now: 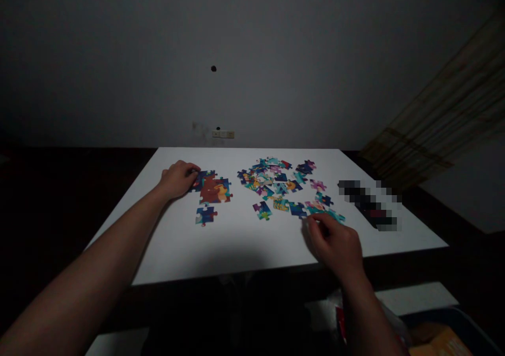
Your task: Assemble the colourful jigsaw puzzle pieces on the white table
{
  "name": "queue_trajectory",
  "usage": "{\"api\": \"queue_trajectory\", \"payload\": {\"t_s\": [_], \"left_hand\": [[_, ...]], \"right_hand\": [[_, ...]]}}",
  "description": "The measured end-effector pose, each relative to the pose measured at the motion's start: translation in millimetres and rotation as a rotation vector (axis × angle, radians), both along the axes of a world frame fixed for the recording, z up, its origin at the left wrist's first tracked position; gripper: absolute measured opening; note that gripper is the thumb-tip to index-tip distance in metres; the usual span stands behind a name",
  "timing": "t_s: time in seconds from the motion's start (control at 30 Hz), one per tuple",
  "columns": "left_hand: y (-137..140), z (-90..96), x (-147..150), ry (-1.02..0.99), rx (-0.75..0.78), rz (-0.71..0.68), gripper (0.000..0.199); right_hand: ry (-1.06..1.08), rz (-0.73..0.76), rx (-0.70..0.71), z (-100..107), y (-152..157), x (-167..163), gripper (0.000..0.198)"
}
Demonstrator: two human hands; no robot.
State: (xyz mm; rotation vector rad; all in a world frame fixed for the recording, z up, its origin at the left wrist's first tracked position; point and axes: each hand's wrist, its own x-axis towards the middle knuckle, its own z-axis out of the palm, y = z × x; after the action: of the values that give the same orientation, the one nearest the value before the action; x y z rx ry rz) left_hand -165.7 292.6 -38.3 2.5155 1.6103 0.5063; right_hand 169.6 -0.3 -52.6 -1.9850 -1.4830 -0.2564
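Note:
My left hand (179, 180) is at the left edge of a small joined section of jigsaw puzzle (215, 190), brown and dark blue. Its fingers are closed on a dark puzzle piece (196, 182) there, partly hidden by the hand. Just below the section, apart from it, lies a loose blue puzzle piece (206, 214). My right hand (337, 243) hovers over or rests on the table's right front part, fingers curled together beside the lower edge of the loose pieces. Whether anything is between those fingers is hidden. Several loose puzzle pieces (281, 204) spread across the middle, some overlapping.
The white table (169, 256) stands before a grey wall with a socket strip (223, 134). A dark, pixelated long object (366, 204) lies at the table's right. Below the front edge at right are plastic bags and a yellow packet (440, 341).

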Motion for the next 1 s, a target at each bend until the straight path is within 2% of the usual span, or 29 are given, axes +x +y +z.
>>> {"api": "queue_trajectory", "payload": {"t_s": [0.17, 0.33, 0.57, 0.87, 0.93, 1.0], "left_hand": [[0.7, -0.9, -0.1, 0.017, 0.005, 0.000, 0.034], [1.4, -1.7, -0.9, 0.018, 0.010, -0.001, 0.034], [1.3, -1.3, -1.2, 0.010, 0.004, -0.002, 0.033], [1.7, -1.3, -0.5, 0.014, -0.003, 0.000, 0.034], [1.8, -1.3, -0.8, 0.020, -0.002, 0.000, 0.034], [2.1, -1.3, -0.8, 0.024, -0.002, 0.002, 0.035]], "right_hand": [[-0.002, -0.068, 0.015, 0.3, -1.7, 0.5, 0.022], [-0.019, -0.105, -0.017, 2.5, -3.0, 1.1, 0.041], [0.028, -0.124, 0.002, 3.4, -3.4, 1.4, 0.039], [0.184, -0.169, 0.137, 1.1, -8.6, 2.8, 0.027], [0.214, -0.207, 0.228, -0.5, -9.2, 1.9, 0.027], [0.319, -0.266, 0.387, -0.9, -8.6, 2.8, 0.024]]}}
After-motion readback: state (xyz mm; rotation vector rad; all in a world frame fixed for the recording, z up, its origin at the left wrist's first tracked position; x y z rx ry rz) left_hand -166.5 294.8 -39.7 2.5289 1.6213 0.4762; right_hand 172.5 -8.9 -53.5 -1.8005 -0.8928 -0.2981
